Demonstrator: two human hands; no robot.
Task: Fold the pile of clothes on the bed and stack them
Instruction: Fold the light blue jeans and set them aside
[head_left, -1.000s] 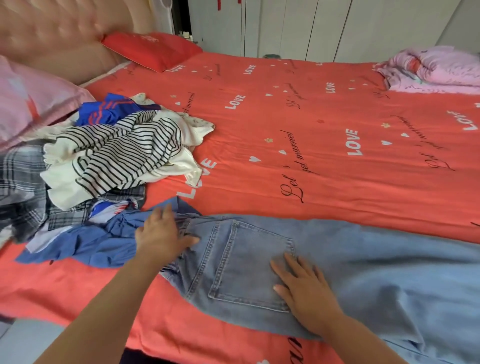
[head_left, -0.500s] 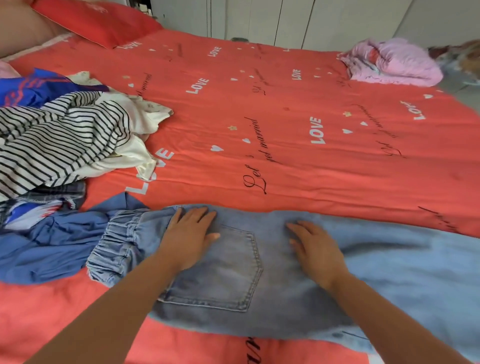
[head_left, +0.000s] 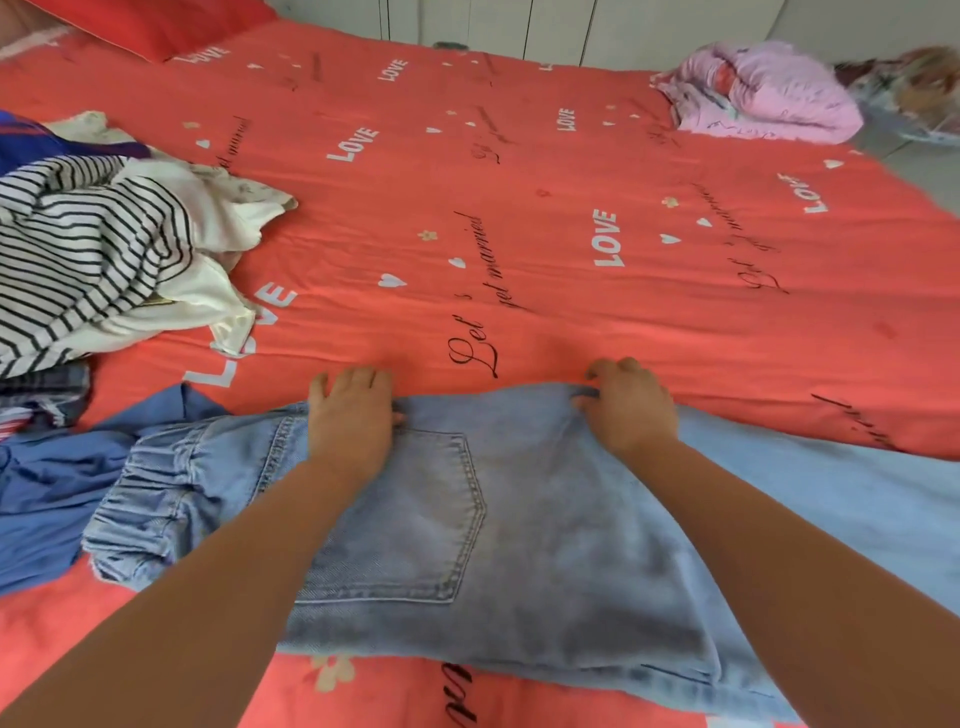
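Observation:
Light blue jeans (head_left: 545, 545) lie flat across the near side of the red bedspread (head_left: 519, 218), back pocket up and elastic waistband to the left. My left hand (head_left: 350, 415) sits at the jeans' far edge above the pocket, its fingers curled over that edge. My right hand (head_left: 631, 408) pinches the same far edge further right, fingers curled. The pile of unfolded clothes is at the left: a black-and-white striped top (head_left: 88, 254), a cream garment (head_left: 208, 301), a blue shirt (head_left: 47, 488) partly under the waistband, and a plaid piece (head_left: 44, 382).
A pink bundle of cloth (head_left: 763, 93) lies at the bed's far right corner, with a patterned item (head_left: 914, 88) beyond it. A red pillow (head_left: 156, 23) is at the far left. White wardrobe doors (head_left: 623, 26) stand behind the bed.
Both hands have slid forward from lying flat on the jeans to the jeans' far edge, and their fingers have curled onto it. The view has shifted right and closer.

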